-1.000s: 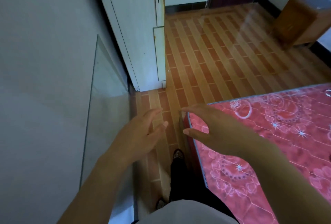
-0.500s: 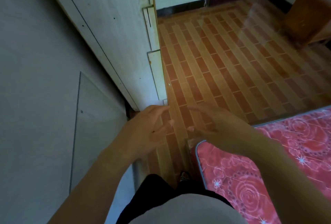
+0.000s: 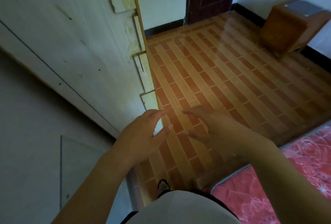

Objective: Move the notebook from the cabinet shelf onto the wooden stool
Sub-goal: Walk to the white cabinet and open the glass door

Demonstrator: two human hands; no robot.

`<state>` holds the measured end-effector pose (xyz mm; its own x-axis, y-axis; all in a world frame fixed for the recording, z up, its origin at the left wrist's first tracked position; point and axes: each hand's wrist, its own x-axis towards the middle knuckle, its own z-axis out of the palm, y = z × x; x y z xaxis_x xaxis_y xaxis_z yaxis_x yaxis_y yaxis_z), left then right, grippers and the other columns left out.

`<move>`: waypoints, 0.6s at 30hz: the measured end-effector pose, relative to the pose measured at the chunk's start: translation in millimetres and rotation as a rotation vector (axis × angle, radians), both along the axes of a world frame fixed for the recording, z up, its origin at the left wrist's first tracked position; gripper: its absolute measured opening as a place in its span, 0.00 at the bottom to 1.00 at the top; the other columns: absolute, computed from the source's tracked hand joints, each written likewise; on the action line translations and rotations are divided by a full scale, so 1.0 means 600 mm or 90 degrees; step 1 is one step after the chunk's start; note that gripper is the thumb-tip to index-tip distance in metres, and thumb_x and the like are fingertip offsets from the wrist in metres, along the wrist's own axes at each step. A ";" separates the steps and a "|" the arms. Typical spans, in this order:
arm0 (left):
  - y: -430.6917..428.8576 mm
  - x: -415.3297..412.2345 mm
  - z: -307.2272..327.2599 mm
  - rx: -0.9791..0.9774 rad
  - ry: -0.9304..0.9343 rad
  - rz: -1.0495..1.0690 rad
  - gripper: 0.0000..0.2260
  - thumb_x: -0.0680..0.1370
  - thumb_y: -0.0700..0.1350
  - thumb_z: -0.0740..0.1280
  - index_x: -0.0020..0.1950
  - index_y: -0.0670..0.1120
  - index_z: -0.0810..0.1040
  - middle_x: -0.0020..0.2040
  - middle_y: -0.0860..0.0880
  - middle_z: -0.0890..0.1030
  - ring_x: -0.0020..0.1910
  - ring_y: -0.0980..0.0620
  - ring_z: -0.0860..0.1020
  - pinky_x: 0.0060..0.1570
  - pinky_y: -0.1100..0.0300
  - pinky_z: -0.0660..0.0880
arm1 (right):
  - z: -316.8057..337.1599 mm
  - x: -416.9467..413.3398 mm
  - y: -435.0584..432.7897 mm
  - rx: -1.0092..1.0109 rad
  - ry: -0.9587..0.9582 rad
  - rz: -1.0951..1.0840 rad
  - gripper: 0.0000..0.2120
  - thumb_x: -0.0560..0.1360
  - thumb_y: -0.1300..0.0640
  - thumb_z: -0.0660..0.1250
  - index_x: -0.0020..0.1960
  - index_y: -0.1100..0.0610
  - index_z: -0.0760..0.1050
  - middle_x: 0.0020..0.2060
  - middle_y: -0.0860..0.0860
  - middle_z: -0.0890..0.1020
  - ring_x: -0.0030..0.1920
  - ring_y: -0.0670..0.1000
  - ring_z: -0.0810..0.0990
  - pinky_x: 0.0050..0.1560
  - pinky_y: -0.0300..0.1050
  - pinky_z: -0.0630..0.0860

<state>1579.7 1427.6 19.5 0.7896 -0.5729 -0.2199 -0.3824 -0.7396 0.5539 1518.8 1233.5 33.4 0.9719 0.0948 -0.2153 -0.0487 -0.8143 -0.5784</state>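
- Head view: left hand (image 3: 141,137) over tiled floor (image 3: 223,73), fingers loose, empty
- right hand (image 3: 215,127) just beside it (splayed, empty too)
- wooden stool (image 3: 284,32) well apart, ahead

No text, label or number is readable.

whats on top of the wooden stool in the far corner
A flat grey layer covers the top of the wooden stool; too blurred to name. The wood beneath it is hidden.
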 end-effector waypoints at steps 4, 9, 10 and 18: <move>-0.030 0.081 -0.003 0.001 0.008 -0.050 0.26 0.73 0.63 0.53 0.70 0.58 0.62 0.70 0.56 0.66 0.66 0.56 0.67 0.64 0.56 0.66 | -0.007 0.055 -0.022 0.013 -0.019 -0.053 0.26 0.73 0.46 0.65 0.69 0.42 0.61 0.69 0.42 0.66 0.67 0.46 0.67 0.63 0.41 0.66; -0.092 0.163 -0.011 -0.013 0.035 -0.144 0.24 0.76 0.62 0.54 0.71 0.57 0.61 0.72 0.58 0.63 0.69 0.58 0.63 0.66 0.51 0.65 | -0.021 0.094 -0.073 0.018 0.026 -0.107 0.27 0.74 0.42 0.62 0.70 0.42 0.57 0.71 0.43 0.64 0.67 0.44 0.65 0.61 0.37 0.63; -0.109 0.183 -0.011 -0.022 0.038 -0.158 0.24 0.76 0.62 0.54 0.71 0.57 0.61 0.72 0.58 0.63 0.68 0.58 0.64 0.66 0.51 0.66 | -0.022 0.106 -0.087 0.022 0.030 -0.121 0.27 0.74 0.42 0.62 0.70 0.42 0.57 0.70 0.43 0.64 0.67 0.44 0.65 0.61 0.38 0.64; -0.306 0.354 -0.001 -0.037 0.018 -0.235 0.23 0.77 0.60 0.54 0.72 0.57 0.59 0.72 0.59 0.62 0.68 0.59 0.62 0.63 0.58 0.65 | -0.020 0.260 -0.246 0.025 -0.003 -0.209 0.28 0.74 0.45 0.64 0.71 0.43 0.58 0.70 0.41 0.64 0.66 0.42 0.65 0.60 0.36 0.64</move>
